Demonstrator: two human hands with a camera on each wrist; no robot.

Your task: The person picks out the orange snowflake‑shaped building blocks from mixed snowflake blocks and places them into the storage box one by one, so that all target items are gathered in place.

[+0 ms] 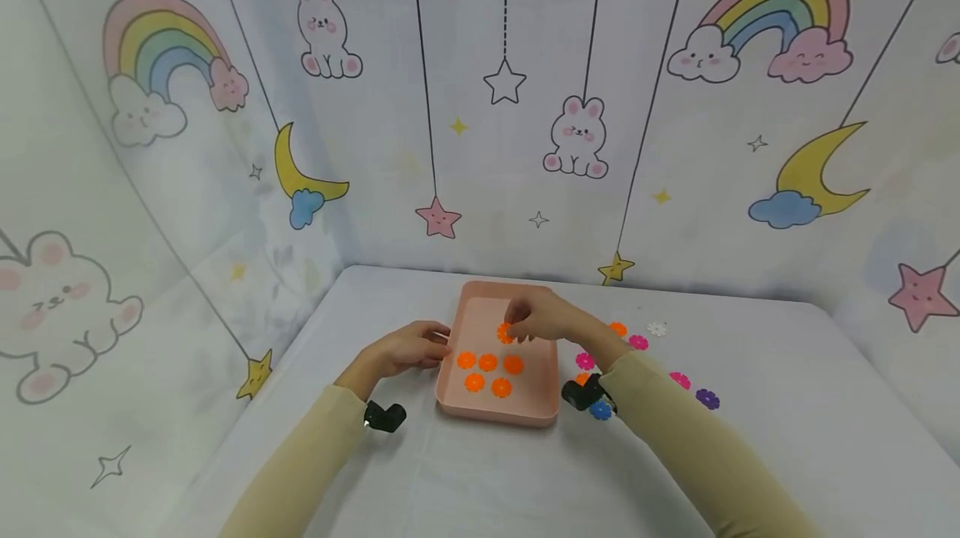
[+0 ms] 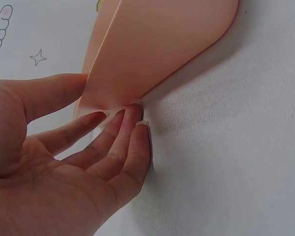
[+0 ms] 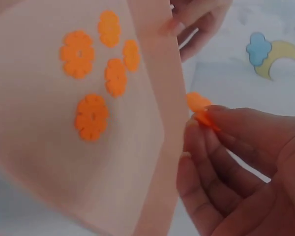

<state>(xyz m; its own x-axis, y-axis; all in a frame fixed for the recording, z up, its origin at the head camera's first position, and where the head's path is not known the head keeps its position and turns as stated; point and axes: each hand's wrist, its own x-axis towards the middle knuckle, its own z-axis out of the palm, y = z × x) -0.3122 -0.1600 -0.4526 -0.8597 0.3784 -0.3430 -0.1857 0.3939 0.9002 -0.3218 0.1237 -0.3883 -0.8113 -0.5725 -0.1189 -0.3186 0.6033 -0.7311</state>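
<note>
My right hand [image 1: 542, 317] pinches an orange notched, flower-shaped disc [image 3: 199, 105] between thumb and fingertips, over the far part of a shallow pink tray [image 1: 498, 417]. Several more orange discs [image 3: 91, 117] lie flat on the tray floor in the near half. At the tray's left side, my left hand [image 1: 412, 346] holds the wall, thumb at the rim and fingertips against the outside near the tabletop. In the left wrist view that hand [image 2: 103, 157] shows palm up beside the tray wall [image 2: 162, 44].
Right of the tray, loose discs lie scattered on the white-covered table [image 1: 787, 404]: pink [image 1: 680, 380], purple [image 1: 707, 399], blue [image 1: 601, 410], white [image 1: 656, 329] and orange [image 1: 617, 329]. My right forearm passes over some. A printed curtain [image 1: 495, 146] stands behind the table.
</note>
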